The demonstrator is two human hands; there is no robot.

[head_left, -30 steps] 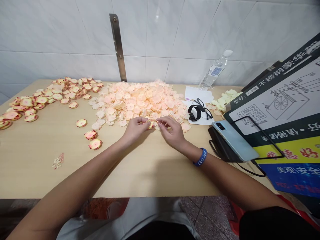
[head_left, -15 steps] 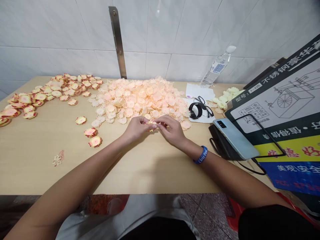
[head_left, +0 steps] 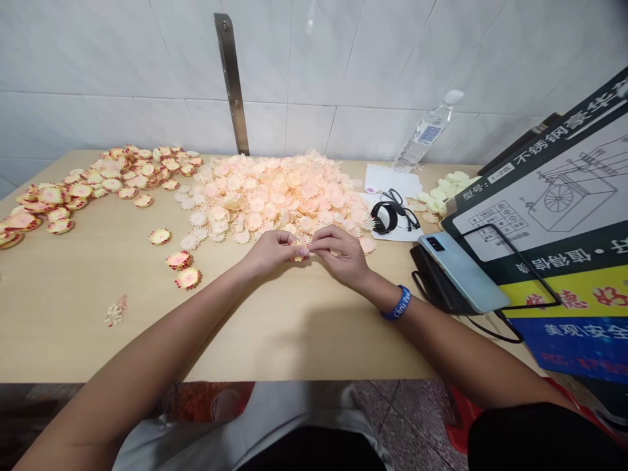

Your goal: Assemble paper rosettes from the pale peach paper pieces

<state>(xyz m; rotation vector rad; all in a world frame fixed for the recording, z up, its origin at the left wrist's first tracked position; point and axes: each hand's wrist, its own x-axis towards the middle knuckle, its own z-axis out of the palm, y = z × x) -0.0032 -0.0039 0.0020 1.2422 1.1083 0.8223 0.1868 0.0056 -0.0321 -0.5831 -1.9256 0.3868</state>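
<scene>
From the head camera I see both bare hands together just in front of the main pile, near the middle of the surface (head_left: 98,314). The left hand (head_left: 269,254) is curled, its fingertips closed on a small flower piece (head_left: 297,257). The right hand (head_left: 341,256) is also curled, and its fingers come in from the other side to pinch the same piece. The fingers hide much of it, so I can't make out its exact shape or material.

Right behind the hands lies a broad heap of pale peach flowers (head_left: 265,203), with a few touching the right hand's side. Farther left, red-edged flowers (head_left: 63,203) lie in a loose band, and a few sit apart from it, nearer the hands. A small torn cluster (head_left: 115,310) lies alone toward the front.

To the right are a sheet of paper (head_left: 390,180), glasses (head_left: 403,212) and a black band (head_left: 385,217). Beyond them sits a small heap of cream flowers (head_left: 444,193). A phone (head_left: 464,273) rests against a printed board (head_left: 540,222), and a plastic bottle (head_left: 424,134) leans at the tiled wall (head_left: 98,65). A blue wristband (head_left: 396,303) circles my right-hand view's wrist.
</scene>
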